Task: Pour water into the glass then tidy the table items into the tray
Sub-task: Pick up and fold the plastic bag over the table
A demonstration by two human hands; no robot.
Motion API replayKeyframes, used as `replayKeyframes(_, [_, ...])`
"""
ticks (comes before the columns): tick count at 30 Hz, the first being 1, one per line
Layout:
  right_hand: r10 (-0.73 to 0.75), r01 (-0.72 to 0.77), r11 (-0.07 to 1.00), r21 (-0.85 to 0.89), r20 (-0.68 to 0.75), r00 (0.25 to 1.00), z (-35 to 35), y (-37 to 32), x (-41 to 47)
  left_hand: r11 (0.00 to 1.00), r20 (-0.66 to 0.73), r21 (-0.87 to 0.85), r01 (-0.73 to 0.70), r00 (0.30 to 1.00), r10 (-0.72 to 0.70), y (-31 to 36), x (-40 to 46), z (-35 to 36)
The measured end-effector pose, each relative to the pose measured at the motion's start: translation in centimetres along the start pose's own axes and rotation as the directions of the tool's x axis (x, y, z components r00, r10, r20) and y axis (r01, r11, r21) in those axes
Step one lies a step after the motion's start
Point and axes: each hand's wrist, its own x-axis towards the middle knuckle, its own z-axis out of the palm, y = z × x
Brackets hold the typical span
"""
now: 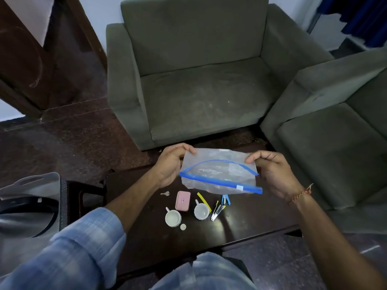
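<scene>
A clear zip bag (pixel 217 174) with a blue seal hangs above the dark tabletop (pixel 251 222), mouth gaping toward me. My left hand (pixel 169 164) and right hand (pixel 272 172) each pinch an end. I should keep the mouth wide over the cups (pixel 172 217) and clips (pixel 224 200) below.

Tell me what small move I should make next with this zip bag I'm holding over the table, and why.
Probably free one hand and pick up a small item, say the pink case, to drop in. Both the left hand and right hand hold the zip bag by its ends, its blue seal looks parted, and the items lie on the table beneath.
</scene>
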Motion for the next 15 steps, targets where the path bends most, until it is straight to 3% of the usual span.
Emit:
replayKeyframes(3, [0.085, -0.087, 0.982, 0.167, 0.019, 0.996, -1.7, 0.4, -0.5, 0.99, 0.108, 0.083, 0.113, 0.987, -0.122, 0.2, 0.7, 1.0])
replayKeyframes(6, [0.2, -0.209, 0.937, 0.279, 0.062, 0.978, -3.3, 1.6, -1.1, 0.905, 0.102, 0.426, 0.012, 0.993, -0.061, -0.1, 1.6, 2.6])
replayKeyframes(11, [0.293, -0.295, 0.947, 0.126, 0.033, 0.956, -5.1, 6.3, -2.7, 0.774, 0.213, 0.618, -0.137, 0.977, 0.004, -1.5, 3.6, 6.6])
replayKeyframes(15, [0.425, -0.433, 0.899, 0.063, 0.106, 0.899, -7.2, 9.5, -3.4, 0.562, 0.261, 0.786, -0.258, 0.962, 0.076, -3.3, 6.0, 9.8])
